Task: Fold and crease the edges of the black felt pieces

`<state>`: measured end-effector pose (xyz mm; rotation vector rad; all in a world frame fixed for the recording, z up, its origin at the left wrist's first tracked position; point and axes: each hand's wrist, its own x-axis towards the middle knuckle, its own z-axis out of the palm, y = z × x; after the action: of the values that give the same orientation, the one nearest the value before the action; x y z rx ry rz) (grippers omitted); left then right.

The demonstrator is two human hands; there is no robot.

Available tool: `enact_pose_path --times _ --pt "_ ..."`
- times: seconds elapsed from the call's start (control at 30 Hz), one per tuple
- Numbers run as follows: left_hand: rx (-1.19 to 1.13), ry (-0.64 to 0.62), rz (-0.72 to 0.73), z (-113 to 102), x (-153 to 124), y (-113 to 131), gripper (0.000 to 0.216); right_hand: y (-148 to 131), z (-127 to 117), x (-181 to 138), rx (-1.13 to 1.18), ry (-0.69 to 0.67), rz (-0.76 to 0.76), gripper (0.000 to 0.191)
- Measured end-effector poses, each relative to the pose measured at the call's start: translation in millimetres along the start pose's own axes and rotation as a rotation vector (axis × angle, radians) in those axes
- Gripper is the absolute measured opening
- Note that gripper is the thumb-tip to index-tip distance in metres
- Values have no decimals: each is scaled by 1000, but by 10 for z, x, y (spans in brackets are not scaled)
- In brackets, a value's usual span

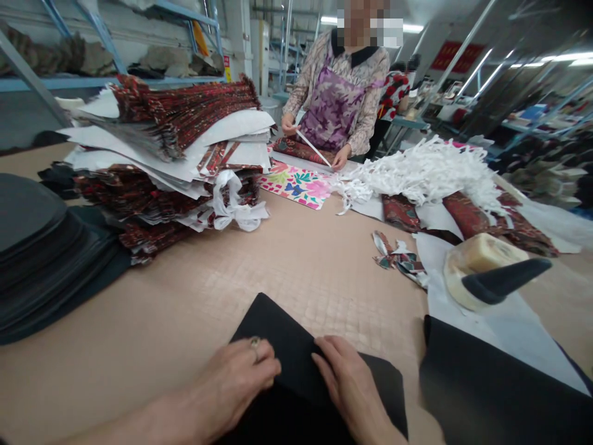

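A black sheet of fabric-like material lies on the brown table in front of me, one corner pointing away and its near part in deep shadow. My left hand is on its left side, fingers curled and closed on the sheet. A ring shows on one finger. My right hand rests along the sheet's upper right edge with its fingers stretched out and slightly apart. Beyond this hand, a further flap of black material shows on the right. What lies beneath both palms is hidden.
Stacked black pieces stand at left, near a tall pile of red patterned pieces with white sheets. At right are a tape roll, black material, fabric scraps and white strips. Across the table, a person holds a white strip.
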<state>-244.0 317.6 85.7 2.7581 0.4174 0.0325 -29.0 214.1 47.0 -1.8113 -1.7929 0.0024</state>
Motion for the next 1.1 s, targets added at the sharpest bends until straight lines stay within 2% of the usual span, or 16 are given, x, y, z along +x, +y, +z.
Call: enact_pose_path --times 0.1,0.2,0.33,0.43,0.6,0.67,0.73,0.8,0.9,0.97,1.03,1.1 --pt "54 39 -15 39 489 -269 22 10 332 -85 -165 97 -9 24" --pt "26 2 -35 194 704 -426 13 7 372 -151 -119 120 9 21" --pt "-77 -37 -96 291 718 -488 6 -8 294 -84 15 87 28 18" --pt "-49 -19 -23 265 693 -497 10 8 263 -54 16 80 17 18" --pt "77 152 153 173 577 -372 17 4 200 -67 -114 135 -7 20" --pt "76 208 195 123 508 -291 22 -40 170 -43 -59 86 -21 20" --pt "34 249 225 62 441 -237 20 -93 135 -7 38 50 -53 11" --pt "-86 264 125 -4 384 -237 5 -131 88 22 130 20 -105 3" --pt "-474 192 -242 -64 342 -344 55 -140 26 36 222 -41 -195 14" --pt "-793 65 -373 -48 356 -459 70 -126 44 50 231 -87 -178 15" --pt "-1034 -13 -399 10 406 -582 63 -117 141 92 192 -120 -81 15" --pt "-1155 35 -451 73 470 -698 52 -123 299 166 139 -109 39 28"
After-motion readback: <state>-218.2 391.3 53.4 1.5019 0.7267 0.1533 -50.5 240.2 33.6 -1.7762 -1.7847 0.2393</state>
